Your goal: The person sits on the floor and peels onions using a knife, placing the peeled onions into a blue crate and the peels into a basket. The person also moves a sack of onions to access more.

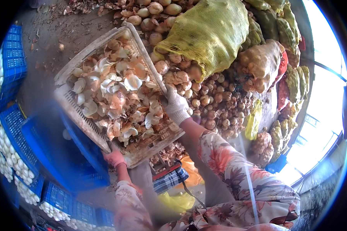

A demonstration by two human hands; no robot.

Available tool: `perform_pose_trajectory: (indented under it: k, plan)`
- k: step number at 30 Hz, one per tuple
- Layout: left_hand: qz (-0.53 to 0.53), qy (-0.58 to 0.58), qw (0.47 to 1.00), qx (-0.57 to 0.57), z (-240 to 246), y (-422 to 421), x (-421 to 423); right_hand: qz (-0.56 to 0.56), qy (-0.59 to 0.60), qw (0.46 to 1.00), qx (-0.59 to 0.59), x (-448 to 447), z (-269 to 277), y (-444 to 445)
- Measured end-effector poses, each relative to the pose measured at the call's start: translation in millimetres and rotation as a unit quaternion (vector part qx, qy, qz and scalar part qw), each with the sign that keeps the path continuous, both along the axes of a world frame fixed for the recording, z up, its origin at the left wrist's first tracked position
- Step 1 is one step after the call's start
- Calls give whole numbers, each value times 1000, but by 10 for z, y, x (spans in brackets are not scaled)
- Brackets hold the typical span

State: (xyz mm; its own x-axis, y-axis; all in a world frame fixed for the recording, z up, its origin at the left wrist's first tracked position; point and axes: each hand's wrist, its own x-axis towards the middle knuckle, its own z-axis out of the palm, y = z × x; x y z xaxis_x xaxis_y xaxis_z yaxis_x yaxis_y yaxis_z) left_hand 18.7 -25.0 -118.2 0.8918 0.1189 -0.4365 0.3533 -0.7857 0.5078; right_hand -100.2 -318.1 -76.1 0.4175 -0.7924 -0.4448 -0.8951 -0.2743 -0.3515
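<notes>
A worn, whitish plastic crate (85,112) is held up in front of me, tilted in view and loaded with loose onion skins and peel (118,92). My left hand (114,157), in a pinkish glove, grips its near left rim. On the opposite side, my right hand (175,106), in a pale knit glove, is closed over the right rim. The fingers of both hands are partly hidden by the crate's edge.
Beside the crate at left is a blue plastic crate (60,150). Further blue crates hold peeled white onions (13,153). A yellow mesh sack (211,31) spills unpeeled onions (209,115) at right. Filled sacks (263,63) stand behind. A plaid-covered stool (170,179) is below me.
</notes>
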Motion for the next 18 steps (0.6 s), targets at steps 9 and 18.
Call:
perform_pose_trajectory:
  k: [9, 18]
  plan:
    - [-56, -16, 990, 131, -278, 265, 147, 36, -194, 976, 90, -305, 329, 27]
    - [-135, 64, 963, 225, 145, 70, 270, -64, 81, 991, 83, -2372, 916, -570]
